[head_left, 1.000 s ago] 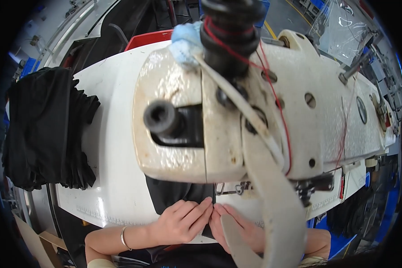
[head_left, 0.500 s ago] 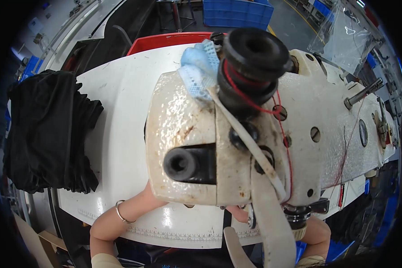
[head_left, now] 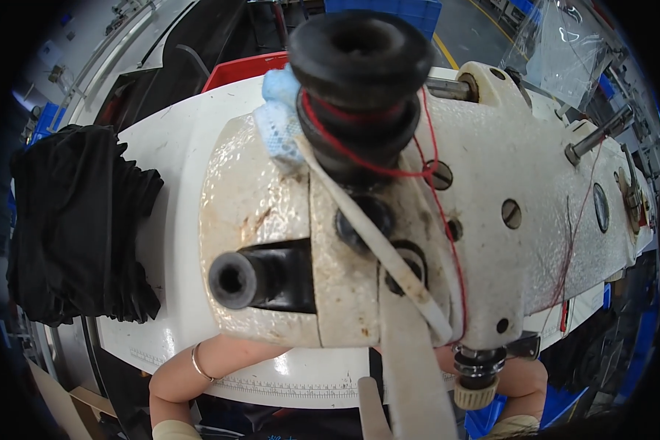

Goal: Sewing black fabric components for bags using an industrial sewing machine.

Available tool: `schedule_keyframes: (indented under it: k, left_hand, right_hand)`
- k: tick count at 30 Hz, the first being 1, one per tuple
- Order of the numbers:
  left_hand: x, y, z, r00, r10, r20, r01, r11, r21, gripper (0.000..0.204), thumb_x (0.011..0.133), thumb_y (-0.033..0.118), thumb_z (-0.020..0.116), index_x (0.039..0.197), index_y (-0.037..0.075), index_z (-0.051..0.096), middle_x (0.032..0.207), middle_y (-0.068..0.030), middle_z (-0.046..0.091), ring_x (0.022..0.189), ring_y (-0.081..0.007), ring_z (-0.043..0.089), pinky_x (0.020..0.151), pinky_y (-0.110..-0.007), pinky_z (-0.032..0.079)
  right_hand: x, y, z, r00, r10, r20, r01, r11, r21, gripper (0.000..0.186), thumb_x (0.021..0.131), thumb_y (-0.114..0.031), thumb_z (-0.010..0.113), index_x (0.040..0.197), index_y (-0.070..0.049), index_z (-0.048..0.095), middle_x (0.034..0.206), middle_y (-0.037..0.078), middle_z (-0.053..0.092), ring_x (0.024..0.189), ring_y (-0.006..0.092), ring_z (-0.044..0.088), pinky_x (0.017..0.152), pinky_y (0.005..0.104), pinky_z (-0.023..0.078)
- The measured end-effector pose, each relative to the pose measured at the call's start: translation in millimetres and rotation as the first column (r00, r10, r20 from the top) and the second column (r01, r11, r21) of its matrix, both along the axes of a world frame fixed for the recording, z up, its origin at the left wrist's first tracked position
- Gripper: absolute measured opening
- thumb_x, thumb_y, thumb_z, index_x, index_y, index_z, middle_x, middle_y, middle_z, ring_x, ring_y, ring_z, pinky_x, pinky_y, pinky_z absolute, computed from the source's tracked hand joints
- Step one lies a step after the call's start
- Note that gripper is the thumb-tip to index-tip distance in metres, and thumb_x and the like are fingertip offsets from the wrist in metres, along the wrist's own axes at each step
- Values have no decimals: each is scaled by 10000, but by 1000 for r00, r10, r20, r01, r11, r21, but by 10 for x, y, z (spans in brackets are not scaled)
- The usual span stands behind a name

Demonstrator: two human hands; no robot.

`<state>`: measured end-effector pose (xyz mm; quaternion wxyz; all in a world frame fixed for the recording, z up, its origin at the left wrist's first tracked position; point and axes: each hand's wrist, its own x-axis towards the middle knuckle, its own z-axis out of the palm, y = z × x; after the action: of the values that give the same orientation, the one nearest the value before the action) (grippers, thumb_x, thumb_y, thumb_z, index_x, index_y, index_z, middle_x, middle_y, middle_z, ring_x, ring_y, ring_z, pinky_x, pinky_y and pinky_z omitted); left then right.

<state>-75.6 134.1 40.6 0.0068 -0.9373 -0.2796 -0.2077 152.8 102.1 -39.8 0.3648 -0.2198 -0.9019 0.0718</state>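
A white sewing machine head [head_left: 345, 308] fills the middle and hides both of my hands. My left forearm [head_left: 242, 358], with a silver bangle [head_left: 195, 362], reaches in from the lower left and disappears under the machine's left end. From the lower right, my right forearm [head_left: 519, 378] bends inward behind a ridged knob [head_left: 477, 393]. What either hand holds or touches cannot be seen. Red thread [head_left: 447, 227] loops around a black spool-shaped part [head_left: 359, 62] on top and runs down the machine. A pale lever [head_left: 414, 381] hangs at the front.
Folded black fabric [head_left: 77, 227] is stacked on the white table [head_left: 176, 154] at left. A light blue cloth [head_left: 279, 128] is tucked against the machine. Behind are a red bin [head_left: 246, 70] and a blue crate [head_left: 411, 16]. A printed ruler [head_left: 286, 390] runs along the near edge.
My view has shifted, so the machine head looks larger and farther left. Skin that showed below the machine's middle is now hidden. My left forearm lies slightly lower in view.
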Motion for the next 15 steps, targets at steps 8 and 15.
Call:
schedule_keyframes:
  k: [8,15]
  left_hand:
    - [-43,-110,-430,997,34,69,-5,922,-388,443,573,24,673,1016,34,662,998,-156,613,929,-322,591,800,-446,490]
    - [-18,-66,-274,996,23,88,3,960,-280,507,491,33,680,996,-4,658,962,-160,613,922,-334,593,818,-442,487]
  right_hand:
    - [110,154,-702,936,-314,-161,250,913,-322,285,818,-257,608,628,-61,526,700,113,570,551,212,490,530,354,394]
    - [57,57,239,987,-42,155,103,909,-404,242,867,-198,526,1069,-63,531,1104,96,560,992,212,530,884,385,402]
